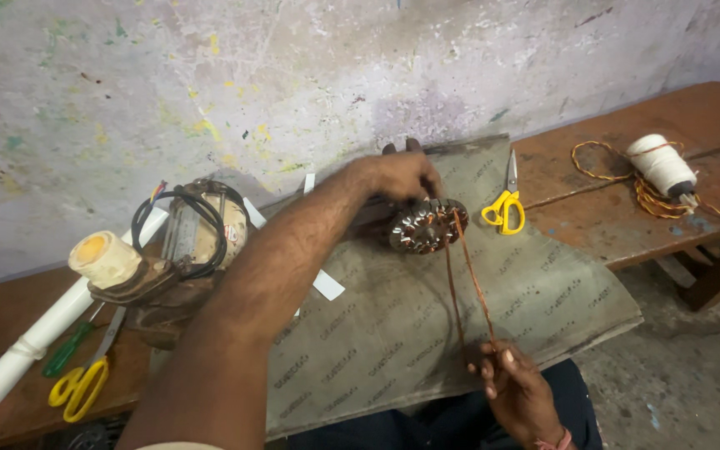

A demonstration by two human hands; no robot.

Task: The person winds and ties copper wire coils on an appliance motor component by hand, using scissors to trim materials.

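A round motor stator (427, 226) wound with copper coils lies on a grey sheet (393, 333) spread over a wooden bench. My left hand (400, 175) reaches across and grips the stator's far rim. A thin copper wire (467, 279) runs in two strands from the stator down toward me. Pinched on the near ends of those strands is my right hand (514, 379), near the sheet's front edge.
Yellow-handled scissors (505, 204) lie right of the stator. A spool of white thread (662, 165) and braided orange cord (618, 171) rest at the far right. On the left stand a motor with black cable (197, 229), a white pipe (35, 337), a second pair of scissors (81, 383) and a green screwdriver (64, 352).
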